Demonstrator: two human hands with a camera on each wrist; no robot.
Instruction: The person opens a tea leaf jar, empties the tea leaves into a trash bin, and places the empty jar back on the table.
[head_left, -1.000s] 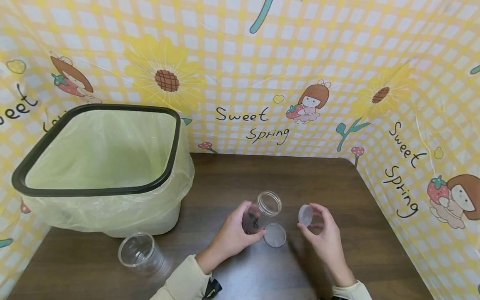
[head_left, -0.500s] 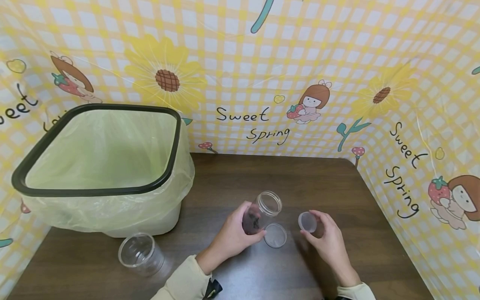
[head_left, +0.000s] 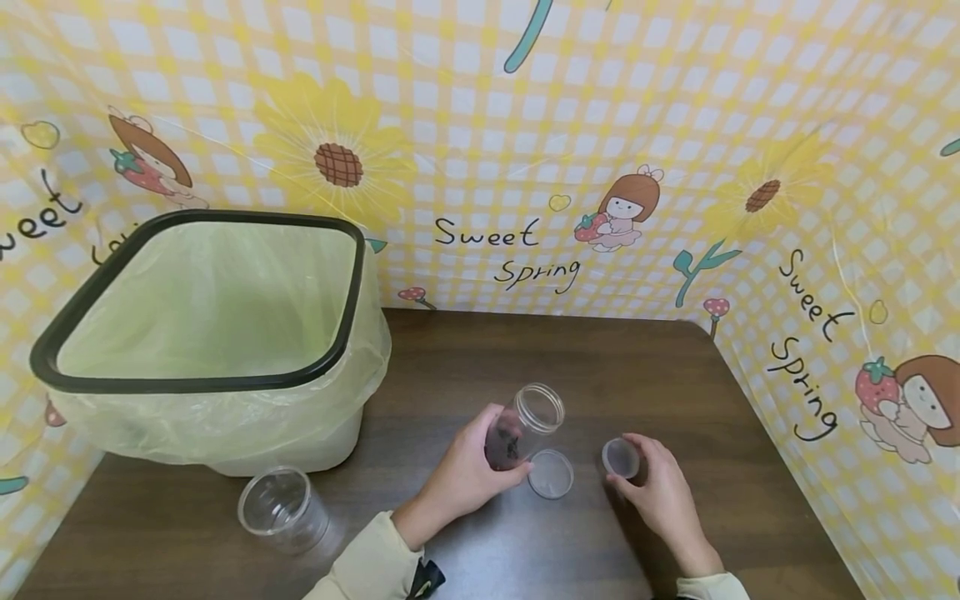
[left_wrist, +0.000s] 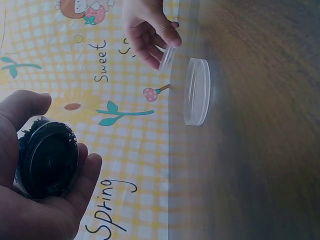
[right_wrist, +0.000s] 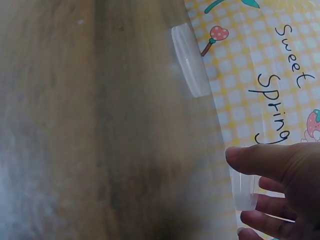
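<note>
My left hand (head_left: 467,473) grips a clear jar (head_left: 528,423), its uncovered threaded mouth tilted to the right. Dark crumbly stuff lies in its lower part; through the jar's base (left_wrist: 50,160) it looks black in the left wrist view. Beside the jar, a clear round lid (head_left: 551,474) rests on the table. Farther right, my right hand (head_left: 663,493) pinches a small translucent round cap (head_left: 620,458) between thumb and fingers. That cap (right_wrist: 243,192) stands on edge in the right wrist view, apart from the lid (right_wrist: 191,60).
A large bin (head_left: 341,433) with a black rim and pale green liner stands at the left. In front of it is a clear empty cup or jar (head_left: 281,510). Yellow checked cloth (head_left: 480,150) walls in the dark wooden table (head_left: 450,350).
My right hand has moved down and slightly right with the cap, and the cap's face has turned more upward. My left hand and the jar have stayed nearly still.
</note>
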